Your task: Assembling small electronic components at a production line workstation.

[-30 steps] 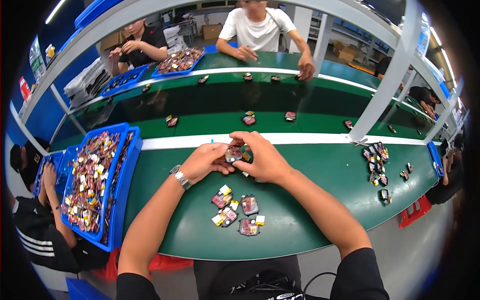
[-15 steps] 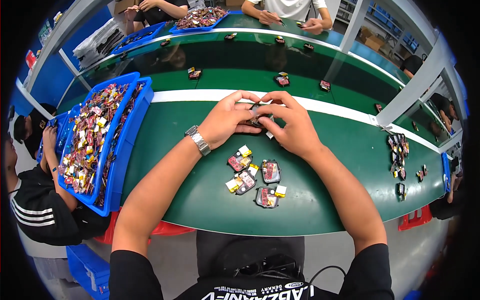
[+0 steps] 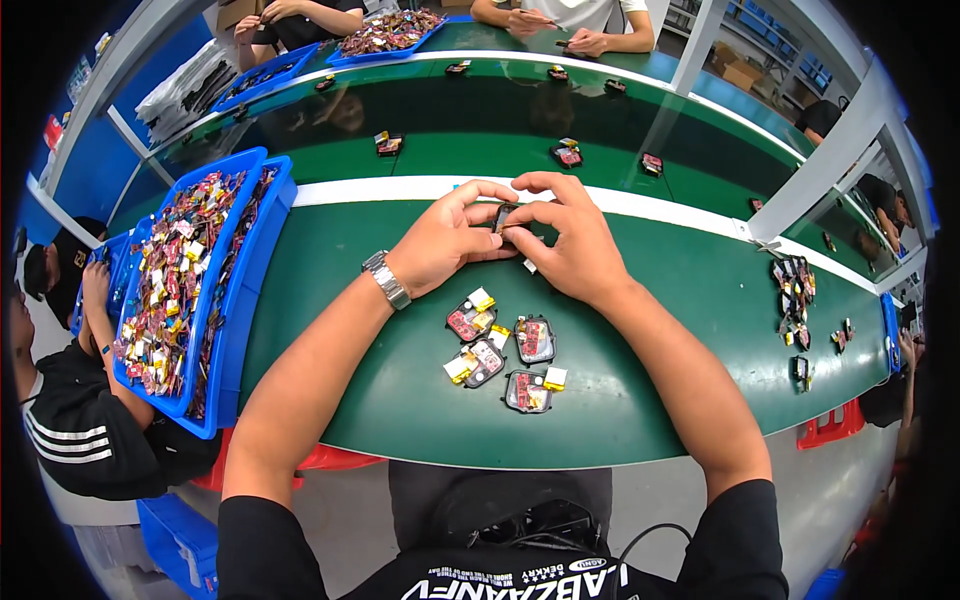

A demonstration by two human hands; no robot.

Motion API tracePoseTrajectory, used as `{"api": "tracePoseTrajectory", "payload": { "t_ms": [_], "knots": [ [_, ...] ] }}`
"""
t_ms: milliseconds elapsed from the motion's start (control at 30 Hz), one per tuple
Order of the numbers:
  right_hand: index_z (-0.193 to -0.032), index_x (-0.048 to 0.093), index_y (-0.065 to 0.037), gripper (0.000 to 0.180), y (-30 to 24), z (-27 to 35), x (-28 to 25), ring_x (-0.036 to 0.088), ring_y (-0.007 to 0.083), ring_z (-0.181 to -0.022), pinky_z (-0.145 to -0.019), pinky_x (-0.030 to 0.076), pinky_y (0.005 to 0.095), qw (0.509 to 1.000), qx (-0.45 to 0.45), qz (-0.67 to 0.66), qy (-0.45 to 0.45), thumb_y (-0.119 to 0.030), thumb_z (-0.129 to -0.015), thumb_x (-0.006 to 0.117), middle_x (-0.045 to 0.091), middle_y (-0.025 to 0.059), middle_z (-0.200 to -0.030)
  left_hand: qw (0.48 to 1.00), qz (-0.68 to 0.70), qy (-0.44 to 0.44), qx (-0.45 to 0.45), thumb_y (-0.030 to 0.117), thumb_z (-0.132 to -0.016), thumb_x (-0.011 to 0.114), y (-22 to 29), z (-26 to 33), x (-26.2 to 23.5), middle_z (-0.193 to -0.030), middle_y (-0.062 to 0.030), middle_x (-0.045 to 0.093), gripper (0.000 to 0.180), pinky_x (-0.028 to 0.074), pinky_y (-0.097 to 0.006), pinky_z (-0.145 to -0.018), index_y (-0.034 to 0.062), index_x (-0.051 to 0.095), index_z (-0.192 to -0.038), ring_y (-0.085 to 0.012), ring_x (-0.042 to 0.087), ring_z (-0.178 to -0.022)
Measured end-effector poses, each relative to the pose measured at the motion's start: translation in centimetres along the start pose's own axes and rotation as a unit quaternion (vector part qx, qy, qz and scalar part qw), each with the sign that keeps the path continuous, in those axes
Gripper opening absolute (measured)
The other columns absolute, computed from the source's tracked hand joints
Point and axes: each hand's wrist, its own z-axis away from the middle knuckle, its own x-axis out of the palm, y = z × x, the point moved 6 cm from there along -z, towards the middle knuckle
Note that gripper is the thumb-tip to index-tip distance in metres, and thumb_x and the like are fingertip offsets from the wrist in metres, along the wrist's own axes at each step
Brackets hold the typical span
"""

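Together, the left hand point(image 3: 438, 246) and right hand point(image 3: 578, 246) are gripping a small dark case point(image 3: 504, 216) between their fingers, over the green bench point(image 3: 615, 405); four units point(image 3: 535, 341) are lying nearer the person.

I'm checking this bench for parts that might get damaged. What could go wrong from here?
The small dark part, held between the left hand and right hand, might slip.
The four cased circuit assemblies lie loose between the forearms, so a sleeve or arm could nudge them.
The blue tray is heaped with parts close to the left forearm; a bump might spill some.
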Motion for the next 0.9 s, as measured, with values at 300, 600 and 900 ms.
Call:
{"api": "tracePoseTrajectory", "payload": {
  "t_ms": [300,600,900],
  "knots": [
    [-0.086,0.071,-0.006,0.008,-0.3,0.1,-0.2,0.054,0.0275,-0.116,-0.096,0.047,0.0394,0.999,0.008,-0.025,-0.036,-0.01,-0.079,0.071,0.059,0.0085,-0.121,1.0,-0.023,0.0,-0.022,-0.005,-0.095,0.048,-0.1,0.2,0.2,-0.119,-0.0119,0.06,0.034,0.053,-0.035,-0.099,0.0043,0.046,-0.127,-0.0191,0.062,-0.111],
    [-0.087,0.07,-0.006,0.007,-0.2,0.2,-0.5,0.054,0.0267,-0.115,-0.097,0.045,0.0392,0.992,0.012,-0.125,-0.033,-0.01,-0.081,0.07,0.059,0.0083,-0.12,1.0,0.014,-0.016,-0.009,-0.001,-0.096,0.049,-0.2,0.1,0.2,-0.124,-0.0123,0.057,0.028,0.052,-0.042,-0.101,0.0069,0.046,-0.124,-0.0218,0.06,-0.115],
    [-0.09,0.069,-0.006,0.009,0.7,0.3,-0.2,0.055,0.0269,-0.112,-0.096,0.045,0.0385,0.984,0.044,-0.17,-0.023,-0.014,-0.084,0.069,0.06,0.0081,-0.118,0.999,0.034,-0.02,0.016,0.005,-0.097,0.056,-0.2,0.1,0.1,-0.118,-0.0098,0.058,0.023,0.054,-0.044,-0.097,0.009,0.048,-0.118,-0.022,0.061,-0.112]
  ]
}}
